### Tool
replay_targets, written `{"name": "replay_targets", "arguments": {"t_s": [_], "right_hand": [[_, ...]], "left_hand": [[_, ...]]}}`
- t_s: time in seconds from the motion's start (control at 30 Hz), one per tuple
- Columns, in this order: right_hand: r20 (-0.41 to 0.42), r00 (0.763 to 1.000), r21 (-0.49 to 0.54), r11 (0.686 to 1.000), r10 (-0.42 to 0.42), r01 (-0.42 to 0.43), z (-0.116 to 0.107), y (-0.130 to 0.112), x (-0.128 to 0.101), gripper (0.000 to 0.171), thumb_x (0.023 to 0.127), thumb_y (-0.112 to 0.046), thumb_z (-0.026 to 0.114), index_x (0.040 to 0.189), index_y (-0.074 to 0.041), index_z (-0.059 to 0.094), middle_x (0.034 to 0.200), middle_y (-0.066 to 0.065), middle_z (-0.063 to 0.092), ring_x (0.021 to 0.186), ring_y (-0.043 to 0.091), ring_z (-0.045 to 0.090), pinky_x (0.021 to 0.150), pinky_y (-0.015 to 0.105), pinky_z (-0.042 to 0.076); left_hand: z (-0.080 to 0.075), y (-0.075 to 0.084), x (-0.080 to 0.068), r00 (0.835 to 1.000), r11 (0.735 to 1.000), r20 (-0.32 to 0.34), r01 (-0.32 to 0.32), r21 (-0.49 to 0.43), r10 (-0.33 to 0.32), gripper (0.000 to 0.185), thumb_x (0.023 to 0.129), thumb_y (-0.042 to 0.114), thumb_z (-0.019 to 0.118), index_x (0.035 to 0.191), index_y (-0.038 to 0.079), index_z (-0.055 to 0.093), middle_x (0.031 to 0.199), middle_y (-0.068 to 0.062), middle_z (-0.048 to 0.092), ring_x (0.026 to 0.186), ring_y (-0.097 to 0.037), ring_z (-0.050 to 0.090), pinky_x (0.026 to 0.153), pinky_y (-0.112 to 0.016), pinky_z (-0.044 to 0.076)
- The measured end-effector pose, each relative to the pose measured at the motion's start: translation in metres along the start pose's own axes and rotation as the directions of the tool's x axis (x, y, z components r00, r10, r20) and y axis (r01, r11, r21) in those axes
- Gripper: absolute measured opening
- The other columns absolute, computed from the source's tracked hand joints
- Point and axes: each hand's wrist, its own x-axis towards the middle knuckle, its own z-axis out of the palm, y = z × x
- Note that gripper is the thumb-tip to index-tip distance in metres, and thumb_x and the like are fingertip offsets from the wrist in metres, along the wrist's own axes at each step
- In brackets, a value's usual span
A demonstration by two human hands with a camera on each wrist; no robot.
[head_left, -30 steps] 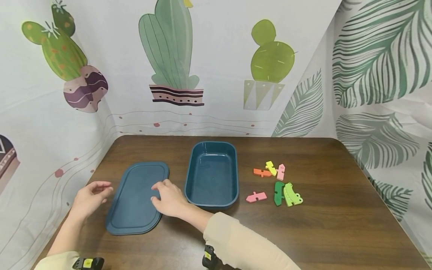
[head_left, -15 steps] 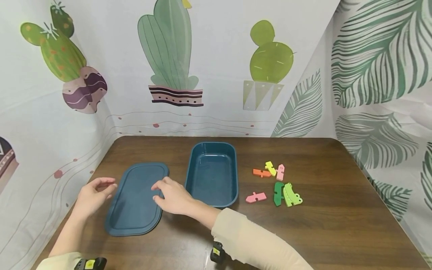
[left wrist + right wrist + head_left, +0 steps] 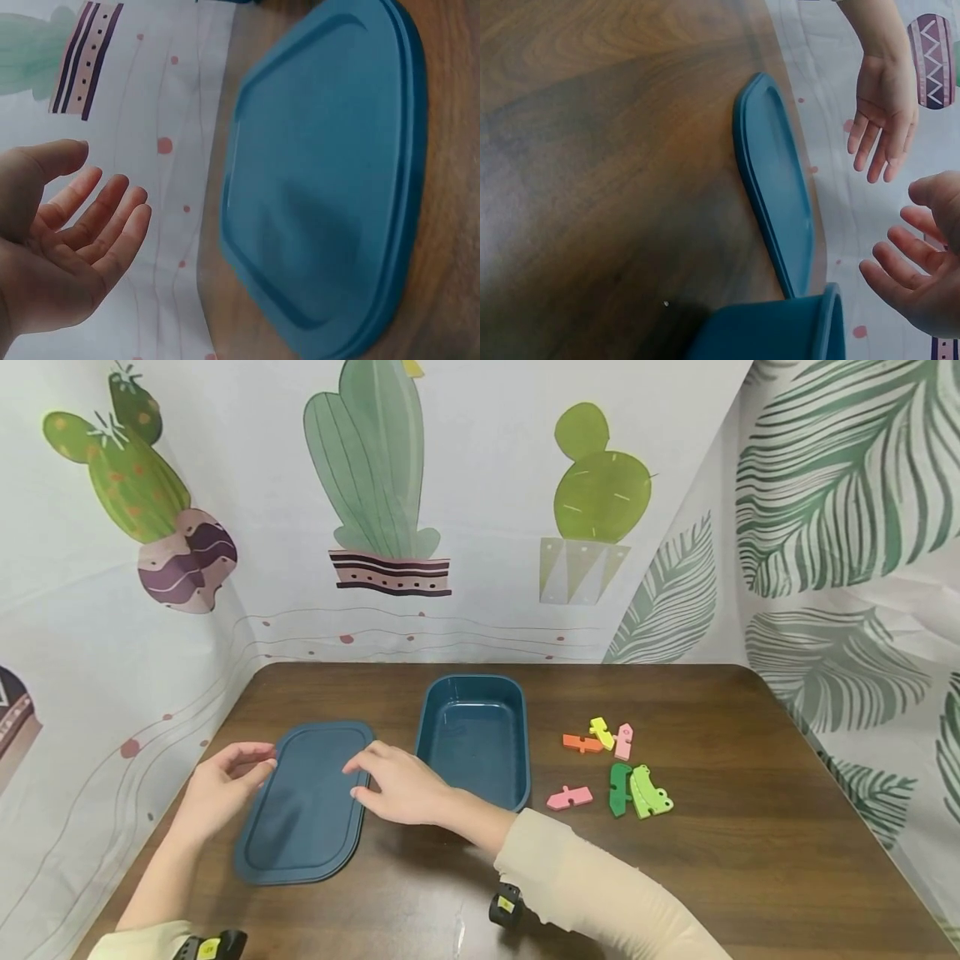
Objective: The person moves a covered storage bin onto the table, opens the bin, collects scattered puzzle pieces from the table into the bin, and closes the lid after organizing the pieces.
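A flat dark-blue lid (image 3: 303, 814) with rounded corners lies on the left part of the table. Above its left edge hovers my left hand (image 3: 225, 792), fingers loosely bent, holding nothing; the left wrist view shows that hand (image 3: 82, 247) with its palm bare, apart from the lid (image 3: 315, 180). My right hand (image 3: 408, 787) is held over the gap between the lid and a deep blue box (image 3: 480, 752), covering the box's near left corner in the head view. Its relaxed fingers (image 3: 900, 262) hold nothing in the right wrist view.
Right of the box lie small puzzle-like pieces: an orange one (image 3: 582, 743), a yellow one (image 3: 602, 733), two pink ones (image 3: 570, 798), a dark green one (image 3: 618, 789) and a light green frog- or crocodile-headed one (image 3: 649, 793). A printed cloth (image 3: 495, 527) hangs behind the brown table (image 3: 720, 860).
My left hand has moved up and to the right, over the lid's left edge. My right hand has shifted slightly right, away from the lid. The lid, box and pieces have stayed put.
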Motion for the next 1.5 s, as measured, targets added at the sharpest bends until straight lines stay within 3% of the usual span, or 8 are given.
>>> {"name": "replay_targets", "arguments": {"t_s": [0.33, 0.47, 0.6, 0.93, 1.5], "right_hand": [[-0.009, 1.000, 0.007, 1.000, -0.030, 0.030, -0.018, 0.002, -0.007, 0.032, 0.092, -0.027, 0.055, 0.122, -0.019, 0.056, 0.119, -0.005, 0.053, 0.102, 0.010, 0.053, 0.079, 0.017, 0.044], [-0.023, 0.999, -0.009, 0.999, -0.041, 0.041, -0.025, 0.006, -0.011, 0.032, 0.092, -0.027, 0.055, 0.123, -0.020, 0.056, 0.119, -0.005, 0.053, 0.106, 0.009, 0.052, 0.084, 0.018, 0.045], [-0.037, 0.998, -0.024, 0.998, -0.058, 0.058, -0.032, 0.011, -0.016, 0.032, 0.092, -0.027, 0.054, 0.123, -0.018, 0.056, 0.119, -0.005, 0.053, 0.110, 0.009, 0.051, 0.089, 0.021, 0.044], [-0.053, 0.997, -0.025, 0.998, -0.060, 0.059, -0.045, 0.022, -0.030, 0.031, 0.092, -0.026, 0.054, 0.123, -0.019, 0.056, 0.119, -0.003, 0.054, 0.109, 0.011, 0.051, 0.086, 0.022, 0.045], [-0.094, 0.993, -0.035, 0.997, -0.073, 0.070, -0.052, 0.040, -0.060, 0.032, 0.090, -0.022, 0.058, 0.121, -0.018, 0.056, 0.116, -0.005, 0.055, 0.105, 0.011, 0.053, 0.084, 0.024, 0.047]], "left_hand": [[0.004, 0.016, 0.002, 0.998, 0.998, -0.029, -0.052, -0.030, 0.052, 0.040, 0.090, 0.030, 0.058, 0.121, 0.004, 0.054, 0.114, -0.009, 0.061, 0.091, 0.012, 0.055, 0.071, -0.009, 0.048], [0.005, 0.023, 0.004, 0.994, 0.995, -0.060, -0.095, -0.029, 0.093, 0.038, 0.090, 0.026, 0.060, 0.120, 0.003, 0.055, 0.111, -0.002, 0.063, 0.090, 0.013, 0.055, 0.072, -0.009, 0.048], [0.009, 0.030, 0.004, 0.988, 0.993, -0.094, -0.121, -0.014, 0.119, 0.035, 0.089, 0.022, 0.061, 0.119, 0.004, 0.057, 0.110, -0.004, 0.064, 0.091, 0.012, 0.054, 0.074, -0.006, 0.044], [0.024, 0.044, 0.005, 0.988, 0.992, -0.100, -0.123, -0.017, 0.121, 0.032, 0.089, 0.024, 0.060, 0.117, 0.010, 0.059, 0.115, -0.011, 0.063, 0.094, 0.009, 0.054, 0.075, -0.007, 0.044], [0.059, 0.050, 0.017, 0.976, 0.978, -0.092, -0.203, -0.038, 0.199, 0.027, 0.087, 0.021, 0.063, 0.112, 0.012, 0.062, 0.110, -0.002, 0.065, 0.093, 0.001, 0.059, 0.075, -0.014, 0.049]]}}
